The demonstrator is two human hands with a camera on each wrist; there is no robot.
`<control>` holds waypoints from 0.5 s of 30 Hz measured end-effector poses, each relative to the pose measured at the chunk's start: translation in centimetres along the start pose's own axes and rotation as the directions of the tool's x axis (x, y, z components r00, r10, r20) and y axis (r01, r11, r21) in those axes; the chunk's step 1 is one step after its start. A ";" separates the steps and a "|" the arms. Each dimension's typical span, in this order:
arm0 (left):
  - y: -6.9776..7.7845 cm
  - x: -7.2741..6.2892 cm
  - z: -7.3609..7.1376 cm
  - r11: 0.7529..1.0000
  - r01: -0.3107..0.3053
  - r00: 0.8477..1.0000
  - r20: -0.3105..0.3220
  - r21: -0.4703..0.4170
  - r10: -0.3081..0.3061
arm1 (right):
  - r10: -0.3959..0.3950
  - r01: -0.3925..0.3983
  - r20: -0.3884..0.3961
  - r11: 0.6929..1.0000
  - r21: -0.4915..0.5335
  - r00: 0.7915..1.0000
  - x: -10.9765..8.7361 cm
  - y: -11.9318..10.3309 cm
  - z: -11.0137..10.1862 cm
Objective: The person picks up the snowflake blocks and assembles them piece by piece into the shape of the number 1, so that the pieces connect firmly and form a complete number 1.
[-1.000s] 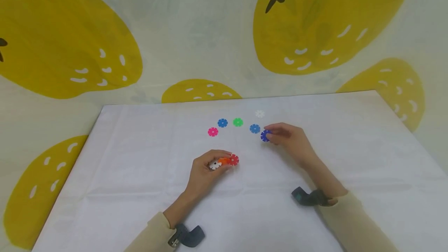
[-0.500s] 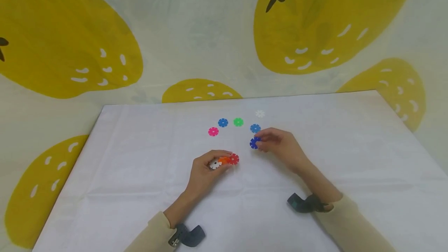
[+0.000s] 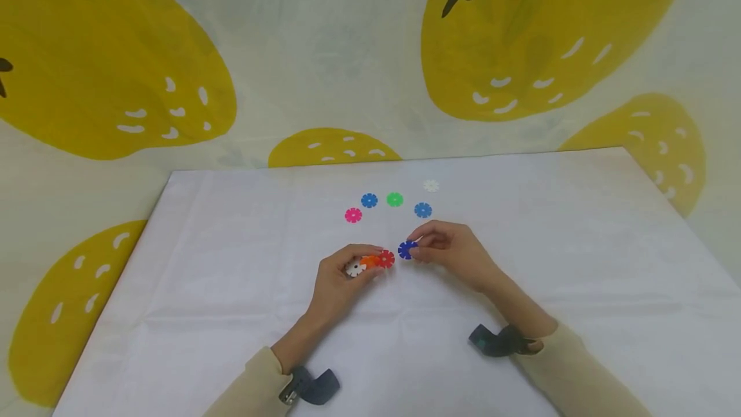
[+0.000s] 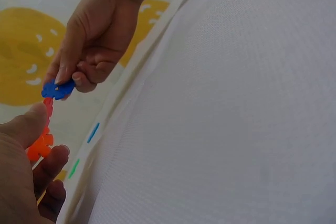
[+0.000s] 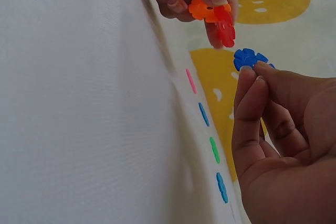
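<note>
My left hand [image 3: 338, 278] pinches a short chain of notched plastic discs between thumb and fingers. In it a white disc [image 3: 356, 268], an orange disc [image 5: 202, 10] and a red disc [image 5: 226, 29] are joined in a row, the red one at the right end. Between thumb and fingertips my right hand [image 3: 457, 251] holds a dark blue notched disc [image 3: 406, 250] by its edge. The blue disc is close to the red one, with a small gap in the head and right wrist views. Part of the white disc is hidden by my left hand.
On the white-covered table [image 3: 220, 250] lie a pink disc [image 3: 353, 215], a blue disc [image 3: 369, 200], a green disc [image 3: 395, 199], a lighter blue disc [image 3: 423, 210] and a white disc [image 3: 431, 186]. A lemon-printed cloth [image 3: 324, 50] hangs behind the table.
My right hand has moved left and nearer to me, carrying the dark blue disc from beside the lighter blue one to the red disc. The left hand has stayed almost still.
</note>
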State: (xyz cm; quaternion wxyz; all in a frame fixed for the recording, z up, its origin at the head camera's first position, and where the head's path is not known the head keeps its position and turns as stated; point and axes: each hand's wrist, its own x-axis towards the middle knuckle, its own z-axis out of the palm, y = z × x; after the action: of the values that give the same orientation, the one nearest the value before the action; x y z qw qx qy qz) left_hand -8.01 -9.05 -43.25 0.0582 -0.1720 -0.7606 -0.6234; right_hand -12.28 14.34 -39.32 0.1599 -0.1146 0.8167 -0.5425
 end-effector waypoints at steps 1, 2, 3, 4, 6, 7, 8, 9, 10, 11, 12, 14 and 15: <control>-0.3 0.0 0.0 1.000 -0.003 1.000 0.001 -0.001 0.003 | -0.001 0.001 0.002 1.000 0.001 1.000 0.0 0.1 0.1; -0.5 0.0 0.0 1.000 -0.007 1.000 0.003 -0.005 0.007 | -0.003 0.003 0.003 1.000 0.002 1.000 0.1 0.1 0.1; -0.6 0.0 0.0 1.000 -0.012 1.000 0.004 -0.009 0.012 | -0.006 0.006 0.004 1.000 0.001 1.000 0.0 0.2 0.2; -0.6 0.0 0.0 1.000 -0.016 1.000 0.005 -0.011 0.016 | -0.008 0.008 0.006 1.000 0.001 1.000 0.1 0.2 0.2; -0.8 0.0 0.0 1.000 -0.020 1.000 0.005 -0.016 0.020 | -0.014 0.014 0.012 1.000 -0.001 1.000 0.1 0.3 0.4; -0.8 0.0 0.0 1.000 -0.018 1.000 0.006 -0.016 0.018 | -0.015 0.015 0.012 1.000 -0.005 1.000 0.0 0.3 0.4; -0.8 0.0 0.0 1.000 -0.017 1.000 0.004 -0.016 0.017 | -0.015 0.015 0.012 1.000 -0.006 1.000 0.0 0.3 0.5; -0.8 0.0 0.0 1.000 -0.017 1.000 0.003 -0.016 0.017 | -0.014 0.015 0.011 1.000 -0.010 1.000 0.0 0.3 0.5; -0.8 0.0 0.0 1.000 -0.016 1.000 0.003 -0.015 0.016 | -0.014 0.014 0.011 1.000 -0.012 1.000 0.0 0.3 0.6; -0.8 0.0 0.0 1.000 -0.016 1.000 0.004 -0.016 0.016 | -0.017 0.017 0.011 1.000 -0.011 1.000 0.0 0.3 0.6; -0.8 0.0 0.0 1.000 -0.015 1.000 0.005 -0.016 0.015 | -0.019 0.020 0.012 1.000 -0.008 1.000 0.0 0.3 0.7; -0.8 0.0 0.0 1.000 -0.013 1.000 0.007 -0.018 0.013 | -0.027 0.027 0.015 1.000 0.000 1.000 -0.1 0.4 0.7; -0.8 0.0 0.0 1.000 -0.014 1.000 0.009 -0.019 0.014 | -0.032 0.032 0.017 0.999 0.002 0.999 0.0 0.4 0.8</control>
State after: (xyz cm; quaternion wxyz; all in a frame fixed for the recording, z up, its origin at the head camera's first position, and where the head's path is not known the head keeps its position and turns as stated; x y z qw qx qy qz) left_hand -8.27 -9.20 -44.01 0.0573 -0.1806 -0.7537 -0.6293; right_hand -11.96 13.87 -39.96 0.1581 -0.1322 0.8129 -0.5448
